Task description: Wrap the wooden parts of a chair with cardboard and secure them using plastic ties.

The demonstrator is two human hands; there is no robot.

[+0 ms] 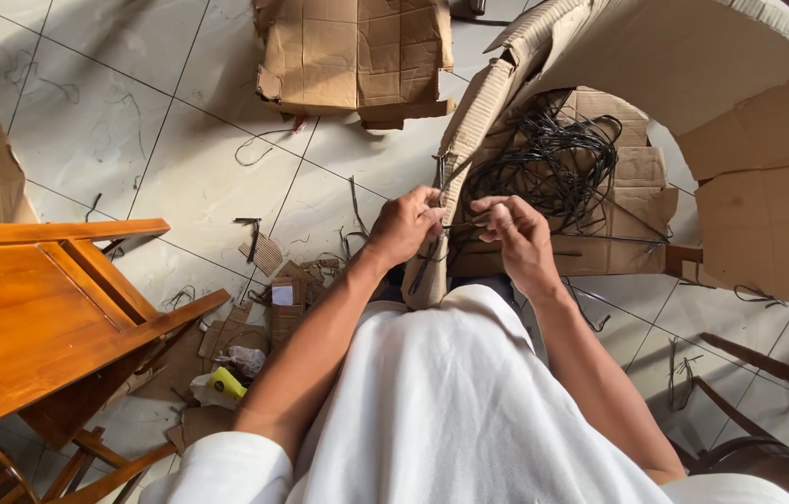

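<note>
A black strap runs between both hands against the edge of a cardboard-wrapped piece, just above the person's lap. The left hand pinches the strap; the right hand grips it, fingers curled. A strap tangle lies behind on cardboard. Wooden furniture stands at the floor's left edge.

Flattened brown cardboard box lies on the floor, top centre (possibly torn); no labels or screens.
</note>
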